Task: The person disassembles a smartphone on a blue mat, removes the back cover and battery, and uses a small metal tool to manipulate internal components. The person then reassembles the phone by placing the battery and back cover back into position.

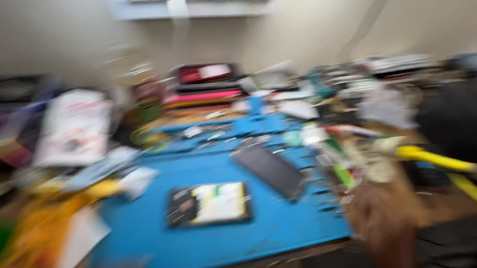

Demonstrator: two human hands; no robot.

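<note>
On the blue work mat [162, 238] lies an opened flat device [208, 204], face down with its back removed, showing a pale rectangular part and dark parts beside it; it sits near the mat's middle, clear of the other items. Just up and to the right of it a dark flat panel [269, 170] rests at a slant, partly over the mat's ridged right edge. Farther back on the mat small tools and bits are scattered, too smeared by motion blur to name. Left of the mat a heap of orange and yellow material [45, 228] and a white sheet [79, 237] crowd the edge, with a white and pink packet [73, 127] standing behind them. At the back stand stacked red and pink cases [205, 86] and more clutter. To the right a yellow-handled tool [444, 163] stretches across a dark shape [461, 123]. The mat lies on a wooden bench whose brown top [447, 204] shows at the right, and a plain pale wall with a shelf [192, 7] rises behind. One hand, the right hand [384, 219], shows low at the mat's right corner as a brown blur, near the dark panel and well apart from the opened device; whether its fingers are spread or closed on anything cannot be told. The other hand is out of view.
</note>
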